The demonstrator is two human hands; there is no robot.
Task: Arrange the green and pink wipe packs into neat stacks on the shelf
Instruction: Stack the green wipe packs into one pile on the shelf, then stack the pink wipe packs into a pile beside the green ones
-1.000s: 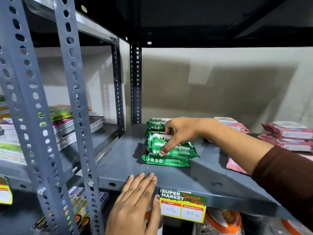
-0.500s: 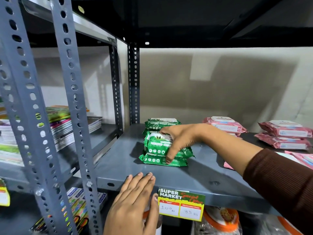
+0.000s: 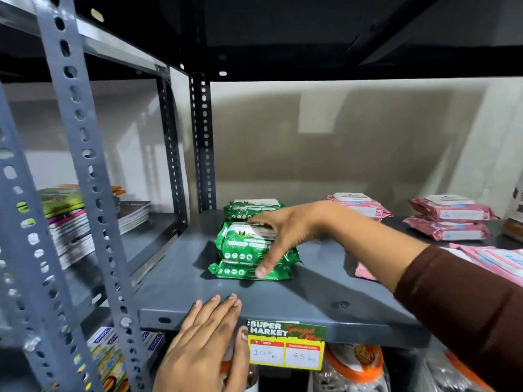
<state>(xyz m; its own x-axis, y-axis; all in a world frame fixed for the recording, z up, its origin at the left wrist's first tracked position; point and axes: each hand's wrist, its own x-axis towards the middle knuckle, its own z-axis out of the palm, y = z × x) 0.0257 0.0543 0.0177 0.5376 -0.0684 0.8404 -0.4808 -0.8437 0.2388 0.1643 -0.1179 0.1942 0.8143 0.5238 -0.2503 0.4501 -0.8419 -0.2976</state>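
A stack of green wipe packs point(image 3: 240, 250) stands at the left of the grey shelf point(image 3: 325, 287), with another green pack point(image 3: 252, 207) behind it. My right hand point(image 3: 285, 233) lies over the front stack, thumb on the front of the lowest pack and fingers across the top pack. My left hand point(image 3: 203, 340) rests flat against the shelf's front lip, fingers together, holding nothing. Pink wipe packs sit to the right: one at the back point(image 3: 362, 206), a stack of two point(image 3: 450, 219) further right, and loose ones point(image 3: 498, 261) near my sleeve.
Perforated grey uprights point(image 3: 85, 171) frame the shelf on the left. Beyond them lie stacked books point(image 3: 73, 222). A yellow price tag point(image 3: 285, 345) hangs on the shelf lip. Orange-lidded jars point(image 3: 353, 363) stand on the shelf below.
My right hand has gone from touching the top of the front green stack to lying over it, thumb down at the lowest pack. The left hand has stayed on the shelf lip.
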